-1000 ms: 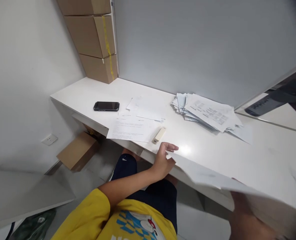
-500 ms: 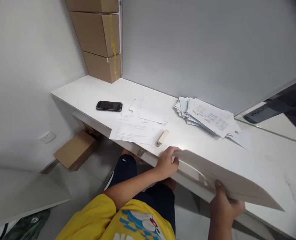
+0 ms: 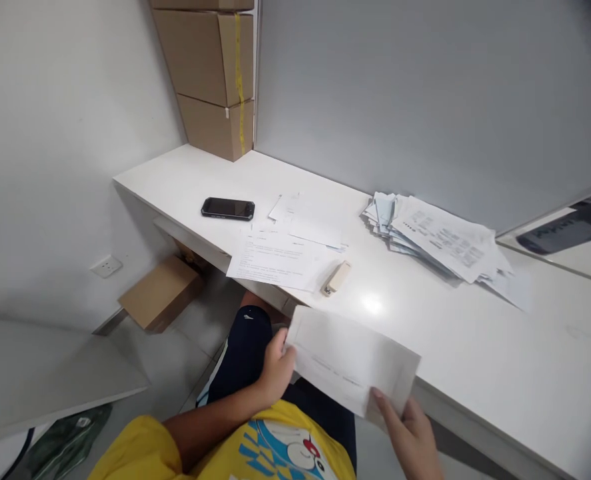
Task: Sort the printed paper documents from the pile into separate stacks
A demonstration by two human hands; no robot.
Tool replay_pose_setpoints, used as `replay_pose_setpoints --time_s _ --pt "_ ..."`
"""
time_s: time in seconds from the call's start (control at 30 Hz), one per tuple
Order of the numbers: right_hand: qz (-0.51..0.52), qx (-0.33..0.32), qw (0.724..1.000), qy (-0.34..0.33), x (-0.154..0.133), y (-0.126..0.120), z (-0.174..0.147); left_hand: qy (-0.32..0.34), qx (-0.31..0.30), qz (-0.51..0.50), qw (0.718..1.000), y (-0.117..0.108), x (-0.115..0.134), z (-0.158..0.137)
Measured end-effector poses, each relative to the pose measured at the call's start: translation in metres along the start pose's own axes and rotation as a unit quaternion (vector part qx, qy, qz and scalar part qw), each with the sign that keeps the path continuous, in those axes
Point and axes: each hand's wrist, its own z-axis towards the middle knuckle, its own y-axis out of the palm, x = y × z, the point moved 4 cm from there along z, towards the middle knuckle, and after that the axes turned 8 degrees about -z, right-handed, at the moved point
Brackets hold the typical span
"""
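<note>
Between my two hands is a white sheet of paper with faint print on it, held tilted at the desk's front edge. My left hand grips its left edge, thumb on top. At the lower right, my right hand pinches it with the thumb on the face and the fingers behind. Just beyond the sheet, a cream stapler lies on the desk. Printed papers are spread left of the stapler, overlapping and reaching the desk edge.
On the white desk lie a black phone and a messy paper pile against the grey partition. Cardboard boxes are stacked in the far left corner. Another cardboard box sits below the desk.
The sheet has come left and closer to my body, and now lies flatter with its printed face showing. Both hands moved left with it, still gripping. The view shifted slightly.
</note>
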Motion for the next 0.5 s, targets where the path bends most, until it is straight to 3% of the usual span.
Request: replay_pose_setpoints --time_s 0.07,0.17,0.27,0.37,0.43,0.5 --pt "0.042 -0.059 0.997 0.019 0.001 0.017 0.002 -0.01 0.045 -0.025 0.999 -0.021 -0.008 0.004" --pt "0.115 -0.079 0.989 0.041 0.004 0.032 0.011 0.008 0.097 0.004 0.995 -0.049 -0.019 0.018" --pt "0.153 -0.071 0.985 0.036 0.003 0.033 0.023 0.031 0.078 0.208 0.975 -0.07 -0.035 0.038" --pt "0.167 -0.051 0.984 0.032 -0.006 0.028 0.031 0.007 0.015 0.473 0.881 -0.081 -0.06 0.058" --pt "0.179 -0.029 0.983 0.03 -0.014 0.027 0.033 -0.006 -0.031 0.565 0.824 -0.081 -0.074 0.068" --pt "0.185 -0.013 0.982 0.019 -0.02 0.028 0.032 -0.005 -0.071 0.601 0.796 -0.077 -0.082 0.075"
